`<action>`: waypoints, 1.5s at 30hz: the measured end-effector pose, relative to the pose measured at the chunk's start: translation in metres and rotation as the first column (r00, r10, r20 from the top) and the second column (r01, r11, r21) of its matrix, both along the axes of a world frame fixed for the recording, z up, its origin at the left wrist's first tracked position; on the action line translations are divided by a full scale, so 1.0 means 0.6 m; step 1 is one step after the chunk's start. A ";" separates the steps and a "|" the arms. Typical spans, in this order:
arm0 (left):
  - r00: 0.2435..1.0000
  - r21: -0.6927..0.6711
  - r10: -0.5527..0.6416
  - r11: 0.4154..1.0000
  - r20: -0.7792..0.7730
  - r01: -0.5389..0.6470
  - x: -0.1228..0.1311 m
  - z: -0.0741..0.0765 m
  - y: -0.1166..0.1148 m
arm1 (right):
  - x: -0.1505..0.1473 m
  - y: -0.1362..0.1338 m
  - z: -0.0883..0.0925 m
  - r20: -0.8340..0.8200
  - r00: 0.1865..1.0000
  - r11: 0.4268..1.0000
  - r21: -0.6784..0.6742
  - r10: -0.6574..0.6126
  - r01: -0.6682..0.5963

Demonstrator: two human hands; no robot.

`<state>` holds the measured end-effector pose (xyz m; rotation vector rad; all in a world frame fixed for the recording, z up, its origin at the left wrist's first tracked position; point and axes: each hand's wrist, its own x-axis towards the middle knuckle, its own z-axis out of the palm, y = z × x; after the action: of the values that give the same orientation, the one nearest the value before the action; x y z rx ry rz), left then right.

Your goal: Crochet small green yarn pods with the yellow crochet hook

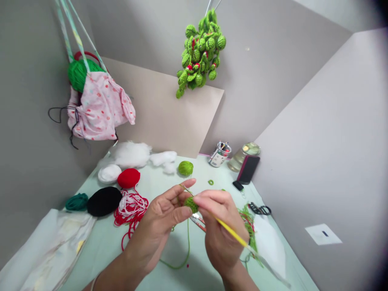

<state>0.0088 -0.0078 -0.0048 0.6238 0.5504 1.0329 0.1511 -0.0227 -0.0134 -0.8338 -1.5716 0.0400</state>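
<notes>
My left hand (pixel 165 214) pinches a small green crochet piece (pixel 191 205) between thumb and fingers, with its index finger stretched forward. In my right hand (pixel 220 222) is a crochet hook with a yellow handle (pixel 232 231); its metal tip points at the piece, near my left index finger. Green yarn (pixel 188 242) hangs from the work and loops down over the table. Behind my hands lies a light green yarn ball (pixel 185 168). An orange-handled tool (pixel 198 222) lies partly hidden beneath my hands.
Left on the table are red (pixel 129 178), black (pixel 104 201) and white yarn balls (pixel 109 173), plus white stuffing (pixel 130 154). At the back right stand a pen jar (pixel 220 154), a glass jar (pixel 242 157) and a phone (pixel 248 169). Green crocheted pieces (pixel 201 52) hang above.
</notes>
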 end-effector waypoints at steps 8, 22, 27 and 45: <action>1.000 0.052 -0.003 0.999 -0.007 0.003 -0.012 0.002 0.007 | 0.012 -0.003 0.021 -0.158 0.977 0.981 -0.111 0.141 -0.160; 0.989 0.126 -0.094 0.986 -0.118 0.109 -0.030 -0.001 0.012 | 0.037 0.007 0.039 -0.586 0.749 0.814 -0.244 0.309 -0.527; 0.945 0.305 0.142 0.951 -0.293 -0.048 -0.025 0.006 0.006 | 0.032 0.014 0.028 -0.425 0.847 0.832 -0.301 0.321 -0.466; 0.879 0.464 0.278 0.883 -0.388 -0.075 -0.034 0.009 0.007 | 0.034 0.026 0.009 -0.535 0.754 0.761 -0.282 0.381 -0.584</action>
<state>-0.0114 -0.0038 0.0006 1.2509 0.7974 1.2110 0.1715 -0.0070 -0.0082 -0.6486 -1.3031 0.9530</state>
